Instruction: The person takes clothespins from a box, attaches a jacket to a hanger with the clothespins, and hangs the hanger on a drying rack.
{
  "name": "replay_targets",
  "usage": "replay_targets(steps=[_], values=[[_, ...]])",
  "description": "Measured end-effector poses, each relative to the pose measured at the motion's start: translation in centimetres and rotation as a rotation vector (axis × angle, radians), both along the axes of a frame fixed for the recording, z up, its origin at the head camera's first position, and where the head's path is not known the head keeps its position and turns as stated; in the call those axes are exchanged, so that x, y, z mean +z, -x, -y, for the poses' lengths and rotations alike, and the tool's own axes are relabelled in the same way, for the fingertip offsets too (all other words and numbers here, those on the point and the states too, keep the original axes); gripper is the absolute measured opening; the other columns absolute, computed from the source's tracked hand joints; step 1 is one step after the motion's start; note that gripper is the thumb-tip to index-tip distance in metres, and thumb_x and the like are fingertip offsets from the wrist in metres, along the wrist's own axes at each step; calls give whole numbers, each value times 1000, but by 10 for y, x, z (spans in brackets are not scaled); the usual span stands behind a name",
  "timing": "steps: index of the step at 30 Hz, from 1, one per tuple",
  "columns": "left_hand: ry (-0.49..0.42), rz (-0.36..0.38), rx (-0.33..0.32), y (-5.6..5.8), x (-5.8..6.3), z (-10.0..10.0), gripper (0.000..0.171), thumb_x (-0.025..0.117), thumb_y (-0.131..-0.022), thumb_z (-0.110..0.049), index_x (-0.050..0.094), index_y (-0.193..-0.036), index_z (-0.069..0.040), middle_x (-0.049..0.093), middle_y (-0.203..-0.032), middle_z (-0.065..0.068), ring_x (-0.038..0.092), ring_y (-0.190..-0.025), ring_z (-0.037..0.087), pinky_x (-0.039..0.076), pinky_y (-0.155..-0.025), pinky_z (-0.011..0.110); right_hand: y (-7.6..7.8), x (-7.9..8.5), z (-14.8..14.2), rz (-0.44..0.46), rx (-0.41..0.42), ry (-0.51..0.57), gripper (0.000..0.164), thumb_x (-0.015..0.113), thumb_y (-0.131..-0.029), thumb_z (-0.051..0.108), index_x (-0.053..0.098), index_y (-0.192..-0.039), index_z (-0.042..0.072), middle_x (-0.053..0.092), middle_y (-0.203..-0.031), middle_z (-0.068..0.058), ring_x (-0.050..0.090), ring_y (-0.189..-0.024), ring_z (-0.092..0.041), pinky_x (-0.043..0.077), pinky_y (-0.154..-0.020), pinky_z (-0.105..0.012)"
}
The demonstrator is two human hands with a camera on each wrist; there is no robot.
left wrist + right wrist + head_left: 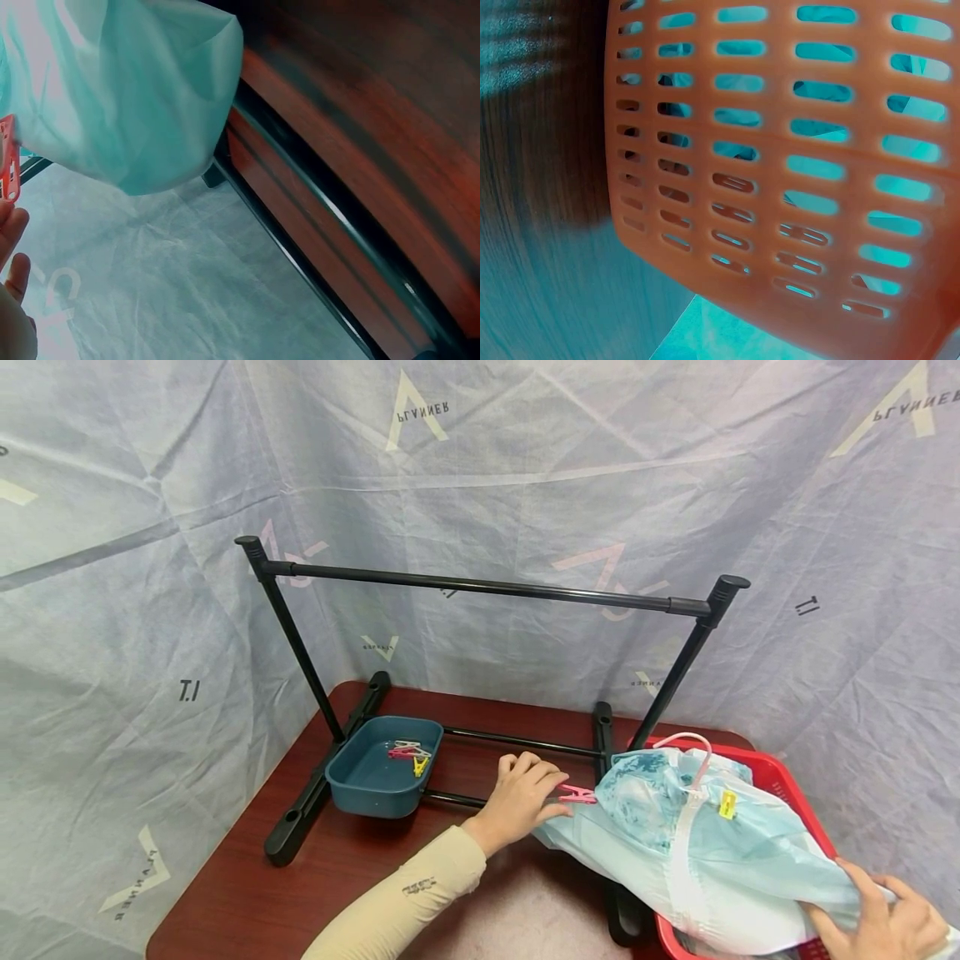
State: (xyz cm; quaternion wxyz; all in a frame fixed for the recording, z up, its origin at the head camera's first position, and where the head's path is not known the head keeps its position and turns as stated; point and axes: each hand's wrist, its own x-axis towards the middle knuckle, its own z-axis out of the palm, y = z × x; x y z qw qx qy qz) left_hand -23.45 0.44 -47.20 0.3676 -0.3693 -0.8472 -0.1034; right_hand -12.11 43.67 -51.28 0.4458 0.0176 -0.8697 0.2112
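My left hand point(517, 802) pinches a pink clothespin point(577, 794) by one end; its other end is at the edge of a light blue garment point(738, 860). The garment lies over the red basket on a hanger, whose pink hook point(707, 758) sticks up. A yellow clothespin point(727, 804) is on the fabric. At the far right, my right hand point(888, 914) grips the garment's edge between thumb and fingers. In the left wrist view, the pink clothespin point(10, 159) shows at the left edge, beside the hanging fabric point(142, 97).
A black rack point(480, 585) stands on the dark red table point(247, 868). At its left foot sits a blue tray point(375, 802) with several clothespins point(408, 750). The slotted wall of the red basket point(772, 142) fills the right wrist view. Grey cloth point(487, 460) hangs behind.
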Motion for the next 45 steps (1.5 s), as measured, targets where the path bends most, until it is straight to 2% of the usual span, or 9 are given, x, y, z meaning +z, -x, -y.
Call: replay_targets(steps=[7, 19, 25, 28, 35, 38, 41, 43, 45], values=[[-1, 46, 25, -2, -9, 4, 76, 79, -69, -66, 68, -122, -13, 63, -117, -1, 51, -107, 18, 34, -85, 41, 0, -1, 1, 4, -15, 20, 92, 36, -80, 88, 51, -117, 6, 28, -122, -31, 21, -106, -62, 14, -90, -68], [67, 207, 95, -6, -22, 8, 106, 76, -60, -77, 52, -141, -11, 55, -129, 3, 46, -117, 22, 32, -89, 44, 3, -4, 1, -41, -2, 41, 89, 41, -81, 86, 53, -115, 4, 30, -121, -31, 23, -107, -65, 12, -99, -58], [125, 281, 141, -8, -29, 7, 113, 73, -61, -81, 46, -147, -13, 52, -133, 1, 43, -124, 21, 31, -94, 44, 2, -4, 0, -20, -15, 25, 90, 39, -80, 88, 52, -116, 6, 29, -122, -31, 22, -107, -63, 14, -92, -67], [145, 304, 153, -10, -33, 6, 113, 72, -61, -82, 44, -148, -15, 50, -135, 1, 41, -126, 21, 31, -94, 43, 2, -5, 0, -17, -32, 20, 90, 38, -80, 88, 52, -117, 7, 30, -121, -30, 23, -107, -62, 16, -91, -66], [178, 287, 146, -12, -40, 3, 112, 71, -61, -82, 45, -147, -16, 49, -135, 0, 41, -126, 21, 31, -95, 43, -1, -7, 0, 3, -68, 16, 91, 36, -79, 89, 53, -119, 9, 32, -121, -29, 24, -107, -59, 17, -96, -56], [175, 274, 142, -13, -42, 2, 111, 71, -60, -83, 46, -146, -17, 49, -134, 0, 42, -126, 21, 31, -95, 43, 2, -10, -1, -54, -64, 6, 90, 38, -80, 88, 55, -116, 7, 35, -119, -29, 26, -103, -57, 14, -100, -43], [170, 268, 135, -14, -44, 1, 110, 71, -59, -82, 47, -145, -17, 50, -134, 0, 42, -126, 21, 32, -95, 43, 6, -12, -2, -124, -50, 2, 88, 41, -81, 86, 57, -113, 5, 36, -117, -30, 37, -107, -29, 6, -99, -33], [172, 276, 135, -14, -45, 1, 110, 71, -60, -82, 47, -145, -18, 50, -134, 0, 42, -126, 22, 32, -95, 43, 9, -13, -2, -160, -37, 8, 88, 42, -82, 85, 58, -111, 3, 36, -115, -31, 28, -115, -10, 5, -99, -30], [175, 286, 138, -15, -47, 0, 110, 71, -61, -82, 46, -146, -18, 50, -134, 0, 42, -127, 22, 32, -95, 44, 9, -13, -2, -169, -29, 16, 87, 44, -82, 84, 59, -110, 3, 36, -115, -32, 11, -119, 0, 5, -99, -30]])
